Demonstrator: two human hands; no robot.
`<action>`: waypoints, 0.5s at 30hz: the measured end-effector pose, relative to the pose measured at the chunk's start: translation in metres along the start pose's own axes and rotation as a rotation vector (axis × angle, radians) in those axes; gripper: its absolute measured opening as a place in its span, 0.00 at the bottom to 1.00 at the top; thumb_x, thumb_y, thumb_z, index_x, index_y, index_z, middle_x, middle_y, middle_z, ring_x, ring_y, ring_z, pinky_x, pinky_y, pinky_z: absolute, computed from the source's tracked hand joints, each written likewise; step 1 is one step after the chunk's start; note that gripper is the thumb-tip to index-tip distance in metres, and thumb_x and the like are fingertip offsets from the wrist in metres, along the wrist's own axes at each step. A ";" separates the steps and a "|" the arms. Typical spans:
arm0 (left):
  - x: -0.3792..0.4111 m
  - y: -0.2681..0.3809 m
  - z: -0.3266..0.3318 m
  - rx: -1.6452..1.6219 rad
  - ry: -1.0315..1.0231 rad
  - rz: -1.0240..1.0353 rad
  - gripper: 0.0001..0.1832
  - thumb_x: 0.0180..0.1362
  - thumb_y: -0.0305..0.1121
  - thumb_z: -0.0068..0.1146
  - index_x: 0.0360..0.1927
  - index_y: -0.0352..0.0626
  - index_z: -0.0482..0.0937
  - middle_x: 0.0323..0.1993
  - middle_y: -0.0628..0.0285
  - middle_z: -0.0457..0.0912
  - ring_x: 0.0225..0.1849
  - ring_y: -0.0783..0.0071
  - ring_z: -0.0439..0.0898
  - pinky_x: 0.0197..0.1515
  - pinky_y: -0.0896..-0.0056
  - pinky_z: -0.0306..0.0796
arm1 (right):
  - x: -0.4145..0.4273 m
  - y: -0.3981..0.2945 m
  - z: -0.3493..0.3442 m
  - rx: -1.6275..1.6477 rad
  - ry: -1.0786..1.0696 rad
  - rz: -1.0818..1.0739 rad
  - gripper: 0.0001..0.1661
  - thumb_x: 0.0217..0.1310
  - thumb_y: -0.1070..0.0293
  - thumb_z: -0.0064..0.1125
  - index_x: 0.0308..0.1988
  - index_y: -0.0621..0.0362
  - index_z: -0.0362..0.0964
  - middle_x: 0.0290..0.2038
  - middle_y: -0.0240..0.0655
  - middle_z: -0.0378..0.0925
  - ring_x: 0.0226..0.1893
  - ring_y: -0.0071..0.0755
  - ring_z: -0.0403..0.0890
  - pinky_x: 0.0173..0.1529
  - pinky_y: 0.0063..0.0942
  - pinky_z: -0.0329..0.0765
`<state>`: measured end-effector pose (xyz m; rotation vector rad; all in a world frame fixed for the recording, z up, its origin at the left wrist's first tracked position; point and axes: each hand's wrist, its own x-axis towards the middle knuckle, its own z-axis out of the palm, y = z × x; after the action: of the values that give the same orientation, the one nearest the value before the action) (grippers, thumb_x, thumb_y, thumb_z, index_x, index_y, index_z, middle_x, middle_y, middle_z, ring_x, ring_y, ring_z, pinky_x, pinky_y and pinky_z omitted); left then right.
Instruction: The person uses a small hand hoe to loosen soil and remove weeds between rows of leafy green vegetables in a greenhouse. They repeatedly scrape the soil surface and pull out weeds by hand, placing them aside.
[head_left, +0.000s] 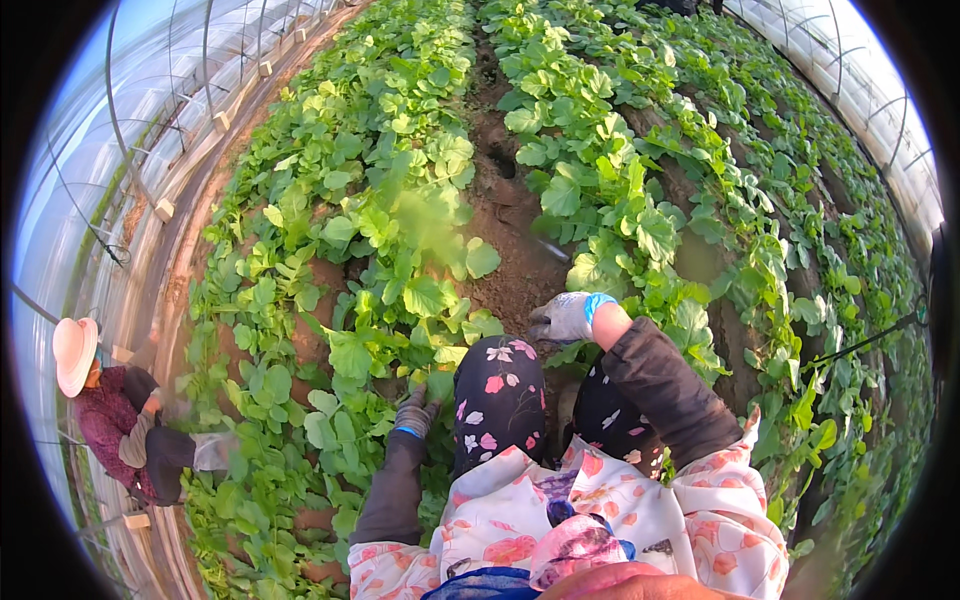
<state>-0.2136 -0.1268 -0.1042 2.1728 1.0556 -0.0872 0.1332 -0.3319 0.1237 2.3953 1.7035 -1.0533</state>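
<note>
My left hand (418, 412), in a dark grey work glove with a blue cuff edge, reaches into the leafy green plants (351, 354) beside my left knee. Leaves touch its fingertips, and whether it grips a stem is hidden. In front of my right knee, my right hand (564, 317) wears a pale, soiled glove with a blue band at the wrist. Its fingers curl down over the bare soil furrow (510, 259); what they hold, if anything, does not show. A blurred, shiny pale strip (553, 250) lies beyond it, too unclear to name.
Leafy crop rows (600, 172) run along both sides of the furrow. At left, a person in a pale brimmed hat (75, 356) sits low by the rows. Clear plastic greenhouse walls (82, 202) with metal hoops line the sides. A dark cord (862, 341) crosses the plants at right.
</note>
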 end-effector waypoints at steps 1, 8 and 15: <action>-0.002 0.006 -0.004 0.031 -0.047 -0.055 0.36 0.56 0.48 0.61 0.65 0.44 0.66 0.55 0.41 0.76 0.56 0.46 0.75 0.58 0.57 0.69 | 0.001 0.003 0.002 0.016 0.011 -0.017 0.36 0.61 0.40 0.47 0.62 0.49 0.67 0.57 0.43 0.74 0.58 0.49 0.73 0.62 0.39 0.69; -0.055 0.048 -0.034 -0.035 -0.055 0.144 0.25 0.61 0.43 0.59 0.57 0.38 0.75 0.53 0.47 0.79 0.56 0.52 0.77 0.59 0.61 0.69 | 0.007 0.016 0.006 -0.334 0.055 -0.409 0.29 0.67 0.50 0.43 0.60 0.54 0.67 0.60 0.48 0.69 0.58 0.52 0.73 0.61 0.38 0.70; -0.094 0.049 -0.040 -0.054 -0.099 0.181 0.21 0.61 0.37 0.60 0.55 0.41 0.77 0.44 0.46 0.83 0.47 0.54 0.82 0.50 0.64 0.72 | 0.009 0.015 0.003 -0.218 -0.019 -0.337 0.22 0.64 0.68 0.46 0.57 0.51 0.70 0.62 0.43 0.67 0.57 0.50 0.73 0.60 0.35 0.72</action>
<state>-0.2509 -0.1847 -0.0140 2.1811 0.7940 -0.0818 0.1456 -0.3318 0.1111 2.0095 2.1412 -0.8576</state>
